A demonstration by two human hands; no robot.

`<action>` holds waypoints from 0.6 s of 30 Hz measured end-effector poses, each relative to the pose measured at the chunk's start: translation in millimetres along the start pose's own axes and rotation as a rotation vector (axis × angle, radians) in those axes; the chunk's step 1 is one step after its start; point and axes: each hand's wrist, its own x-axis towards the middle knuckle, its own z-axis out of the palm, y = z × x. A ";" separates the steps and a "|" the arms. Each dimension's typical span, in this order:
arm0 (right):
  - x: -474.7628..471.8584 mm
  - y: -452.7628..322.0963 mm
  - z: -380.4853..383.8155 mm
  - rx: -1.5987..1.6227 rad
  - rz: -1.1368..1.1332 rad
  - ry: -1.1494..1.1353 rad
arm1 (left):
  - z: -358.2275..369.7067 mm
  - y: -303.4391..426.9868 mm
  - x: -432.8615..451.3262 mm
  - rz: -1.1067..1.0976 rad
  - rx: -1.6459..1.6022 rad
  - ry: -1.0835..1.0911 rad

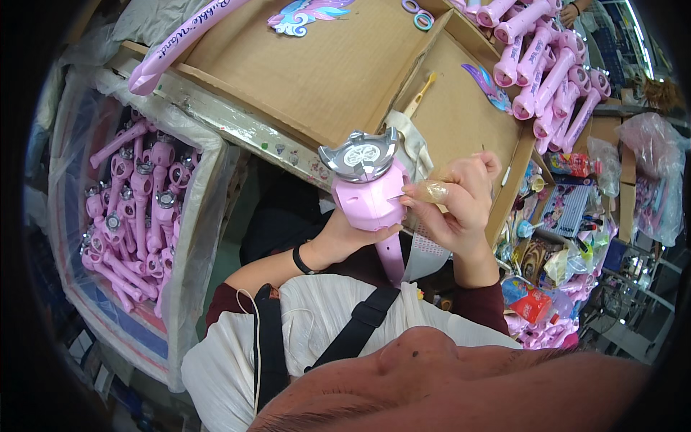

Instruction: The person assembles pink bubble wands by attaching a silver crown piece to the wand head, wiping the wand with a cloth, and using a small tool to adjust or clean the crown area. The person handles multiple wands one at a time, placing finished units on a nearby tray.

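A pink plastic bubble wand [372, 204] with a silver crown-shaped top [363, 155] is held up in front of my chest, its handle pointing down. My left hand [348, 237] grips it from below, around the base of its head. My right hand [451, 197] is at the head's right side, thumb and index fingertips pinched together there. Clear yellowish tape wraps one of its fingers. Whether something small sits between the fingertips cannot be told. A whitish cloth [413, 143] and a sheet with rows of red marks [426, 256] lie behind and below the right hand.
Cardboard trays [302, 75] hold wing-shaped stickers [307, 16], small rings [424, 20] and a yellow-tipped brush [421, 94]. Pink wands [550, 70] are piled at upper right. A plastic-lined bin [189, 270] of crowned wands stands left. Another wand [178, 46] crosses the tray's left corner. Clutter fills the right.
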 end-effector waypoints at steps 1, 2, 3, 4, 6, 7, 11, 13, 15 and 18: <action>0.0 0.3 0.4 0.000 -0.003 0.017 | 0.1 0.1 0.1 0.006 -0.003 0.003; -0.1 0.4 0.8 0.014 0.010 0.004 | 0.0 0.0 0.1 0.006 -0.003 -0.001; -0.2 0.5 1.4 0.028 0.018 -0.007 | -0.1 -0.1 0.2 0.007 -0.005 -0.002; -0.5 -0.1 1.8 0.042 0.028 -0.018 | 0.0 -0.4 -0.2 0.017 0.005 -0.003; -0.4 -1.0 2.5 0.004 0.009 0.017 | -0.6 -0.4 0.0 0.002 0.010 -0.008; -0.4 -1.7 2.8 -0.019 0.011 0.035 | -0.8 -0.6 0.0 0.028 0.033 -0.011; 0.3 -4.3 3.9 -0.014 -0.001 0.010 | -1.2 -0.9 -0.3 -0.011 0.012 -0.007; 1.3 -4.0 4.4 -0.040 0.030 0.028 | -1.5 -1.1 -0.3 0.005 0.021 -0.011; 1.4 -5.5 4.0 -0.032 -0.019 0.005 | -1.6 -1.4 -0.1 -0.003 -0.006 -0.010; 2.4 -6.3 4.0 -0.047 -0.011 0.026 | -1.4 -1.7 -0.5 -0.013 -0.008 -0.012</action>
